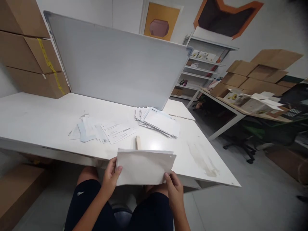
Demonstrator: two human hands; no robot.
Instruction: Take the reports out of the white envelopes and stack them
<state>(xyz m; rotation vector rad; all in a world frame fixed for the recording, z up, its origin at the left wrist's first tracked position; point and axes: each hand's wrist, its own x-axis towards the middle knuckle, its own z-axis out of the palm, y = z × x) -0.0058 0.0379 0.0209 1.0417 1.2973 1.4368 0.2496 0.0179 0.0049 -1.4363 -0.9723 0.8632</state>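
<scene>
In the head view, both of my hands hold a blank white folded paper over the table's front edge, above my lap. Two layers show along its top edge, and a small light spot marks its upper right corner. My left hand pinches the left side, thumb on the near face. At the lower right corner, my right hand grips it the same way. Just behind the paper lies a narrow beige bar, its lower end hidden. Printed sheets are spread to the left; a stack of white envelopes lies to the right.
A whiteboard panel stands across the back of the white table. Cardboard boxes are stacked at the left. Beyond the table's right edge are metal shelves, another desk with boxes, and a wheeled chair.
</scene>
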